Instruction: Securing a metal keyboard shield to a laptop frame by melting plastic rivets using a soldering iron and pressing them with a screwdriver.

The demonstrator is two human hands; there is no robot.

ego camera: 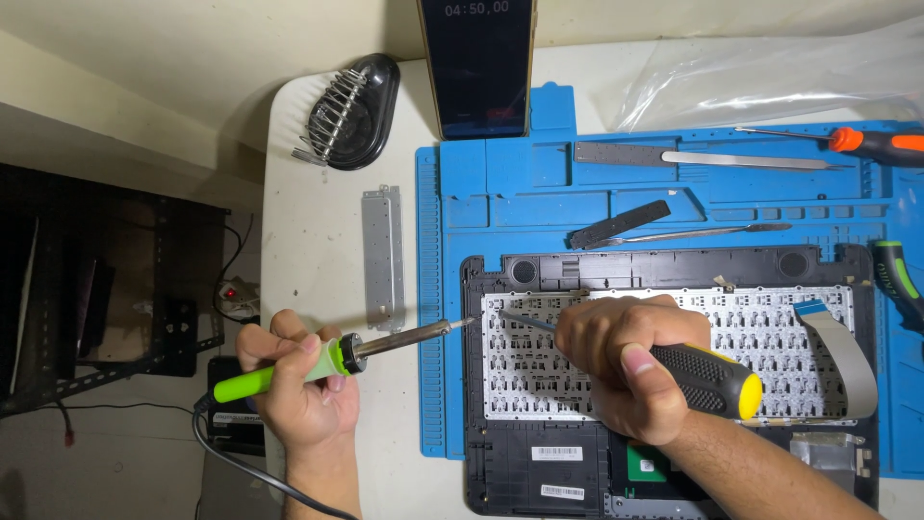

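Left hand (294, 380) closed around the green handle of a soldering iron (337, 358), just left of the opened laptop base (500, 462); its long axis runs nearly level, metal tip pointing right and slightly up at the left edge of the keyboard back (539, 361). Right hand (626, 361) fisted on a black-and-yellow screwdriver (707, 380) over the keyboard back, shaft aimed up-left toward the iron's tip, butt end down-right. Both tools look light and stiff, best gripped at the handles, the iron's bare metal barrel likely hot; the ribbon cable (847, 351) at the keyboard's right looks soft and fragile.
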